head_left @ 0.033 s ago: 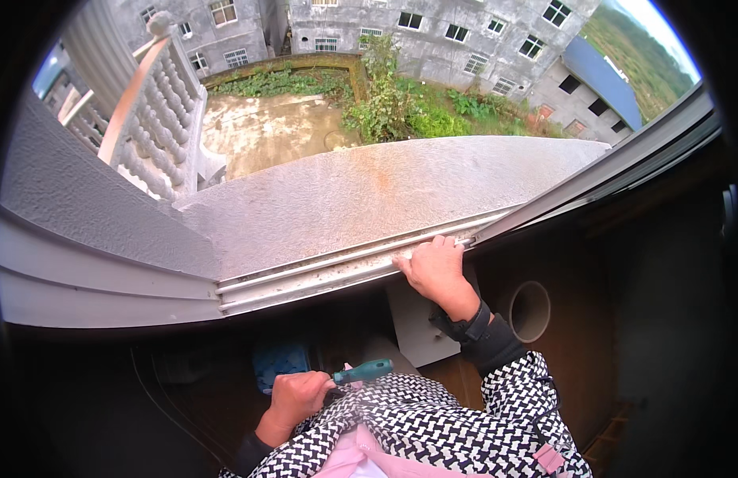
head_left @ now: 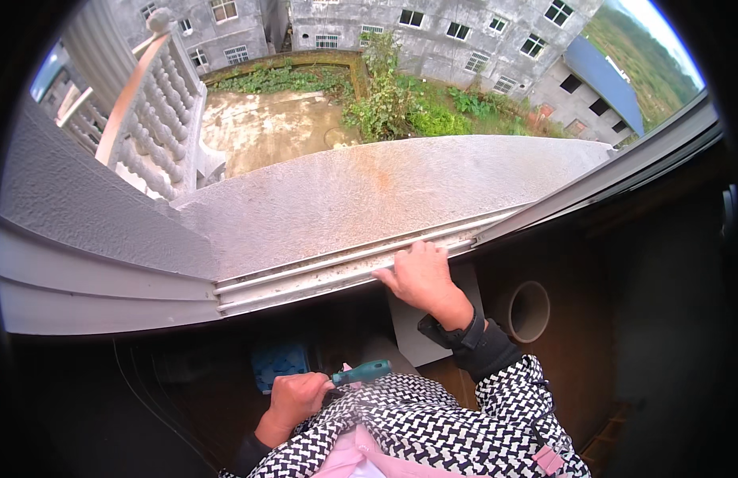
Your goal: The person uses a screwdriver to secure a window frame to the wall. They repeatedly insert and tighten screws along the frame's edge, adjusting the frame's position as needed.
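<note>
My left hand (head_left: 297,398) is closed low in front of the checked jacket. It grips a screwdriver (head_left: 365,372) near the shaft end, so its teal handle points right and the shaft is hidden in the fist. Ahead, my right hand (head_left: 423,277) rests on the white sliding-window track (head_left: 321,279), near the sash's lower corner. The fingers bend over into the groove, with the thumb apart on the left. No object shows in that hand, though the fingertips are partly hidden. Dirt specks lie along the groove.
A window sash (head_left: 600,179) stands at the right. Beyond the track is a rough outer ledge (head_left: 369,179), dropping to a yard. A balustrade (head_left: 150,119) rises outside left. Below, in shadow, are a blue object (head_left: 277,362), a pale panel (head_left: 424,327) and a round-rimmed container (head_left: 530,312).
My right hand has shifted slightly left along the track, and its thumb has spread away from the fingers. My left hand and the screwdriver stay almost in place.
</note>
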Demonstrator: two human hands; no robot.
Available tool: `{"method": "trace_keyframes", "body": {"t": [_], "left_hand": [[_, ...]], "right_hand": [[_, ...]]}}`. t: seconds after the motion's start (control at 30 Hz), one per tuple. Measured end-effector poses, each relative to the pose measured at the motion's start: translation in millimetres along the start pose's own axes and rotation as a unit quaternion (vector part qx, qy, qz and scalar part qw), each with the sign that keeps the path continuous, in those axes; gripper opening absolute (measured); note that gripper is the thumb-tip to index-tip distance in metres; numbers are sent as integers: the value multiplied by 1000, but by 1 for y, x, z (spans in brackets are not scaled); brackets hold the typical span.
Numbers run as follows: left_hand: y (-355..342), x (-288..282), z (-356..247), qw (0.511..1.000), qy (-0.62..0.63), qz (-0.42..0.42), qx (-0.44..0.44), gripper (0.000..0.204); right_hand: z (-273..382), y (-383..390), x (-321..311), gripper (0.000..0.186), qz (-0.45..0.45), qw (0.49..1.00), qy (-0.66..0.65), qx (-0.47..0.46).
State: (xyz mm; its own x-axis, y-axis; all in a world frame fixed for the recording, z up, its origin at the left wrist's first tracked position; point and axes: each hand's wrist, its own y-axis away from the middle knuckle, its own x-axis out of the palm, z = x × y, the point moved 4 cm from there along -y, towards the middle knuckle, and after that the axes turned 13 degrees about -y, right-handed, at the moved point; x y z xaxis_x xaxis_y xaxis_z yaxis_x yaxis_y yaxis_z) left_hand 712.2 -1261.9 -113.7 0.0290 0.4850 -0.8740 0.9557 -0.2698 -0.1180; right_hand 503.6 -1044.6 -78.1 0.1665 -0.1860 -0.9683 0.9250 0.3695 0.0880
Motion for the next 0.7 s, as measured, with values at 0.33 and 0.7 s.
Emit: {"method": "trace_keyframes", "body": {"t": [0.33,0.7], "left_hand": [[-24,46,29,986,18,158,-45,23],[-49,123,49,920,-24,391,-17,31]], "right_hand": [[-26,60,26,30,226,680,-693,-78],[-93,113,118,24,176,663,-714,137]]}}
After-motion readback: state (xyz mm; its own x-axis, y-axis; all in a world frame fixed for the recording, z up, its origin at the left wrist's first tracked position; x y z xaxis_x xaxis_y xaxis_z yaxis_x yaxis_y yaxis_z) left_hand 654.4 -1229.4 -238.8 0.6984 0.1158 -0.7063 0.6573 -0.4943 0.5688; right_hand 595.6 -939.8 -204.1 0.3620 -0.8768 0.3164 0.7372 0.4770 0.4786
